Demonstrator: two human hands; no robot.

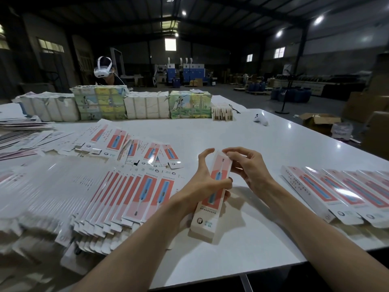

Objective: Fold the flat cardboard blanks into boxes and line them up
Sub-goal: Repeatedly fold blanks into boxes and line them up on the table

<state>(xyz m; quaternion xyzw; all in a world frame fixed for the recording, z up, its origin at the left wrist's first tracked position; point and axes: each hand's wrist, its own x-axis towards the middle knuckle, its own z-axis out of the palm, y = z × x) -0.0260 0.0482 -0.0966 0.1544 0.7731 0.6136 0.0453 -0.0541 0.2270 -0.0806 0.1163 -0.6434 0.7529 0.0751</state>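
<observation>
In the head view, a half-formed toothbrush box [213, 199] stands tilted above the white table [242, 133], its near end lowest and its printed pink and blue face towards the camera. The left hand [200, 186] grips the middle of this box, thumb curled across the front and forefinger arched free beside its upper part. The right hand [250, 171] pinches the flap at the box's far end between fingertips and thumb. Left of the box lies a fanned stack of flat blanks [126, 192], with looser blanks [134, 144] beyond it. Right of the box, finished boxes [336, 192] lie side by side in a row. Far beyond the box stand wrapped bundles [147, 104] and a white controller [261, 120].
</observation>
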